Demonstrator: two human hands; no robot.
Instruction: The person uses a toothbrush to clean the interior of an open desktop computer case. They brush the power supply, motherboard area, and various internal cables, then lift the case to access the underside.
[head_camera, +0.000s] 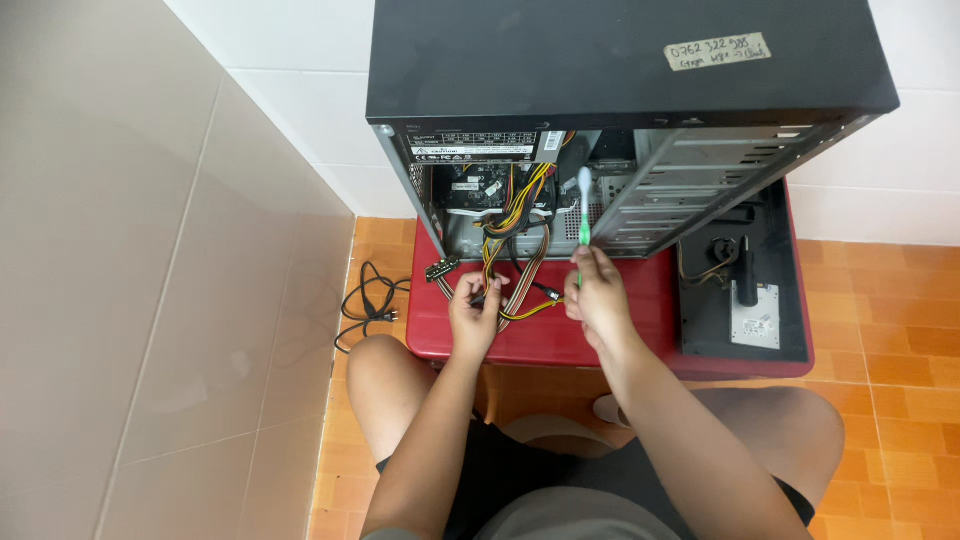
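An open black computer case (620, 60) stands upright on a red stool (650, 300), its side off and its inside facing me. A bundle of yellow, red and black cables (520, 215) hangs out of it. My left hand (478, 315) grips those cables below the case opening. My right hand (598, 295) holds a green and white toothbrush (584, 205) upright, bristles up, in front of the metal drive cage (690, 190).
The removed black side panel (745, 285) lies on the stool at the right, with a dark tool and a small flat drive on it. A black power cord (368, 300) is coiled on the orange tiled floor at the left. Tiled walls stand at the left and behind.
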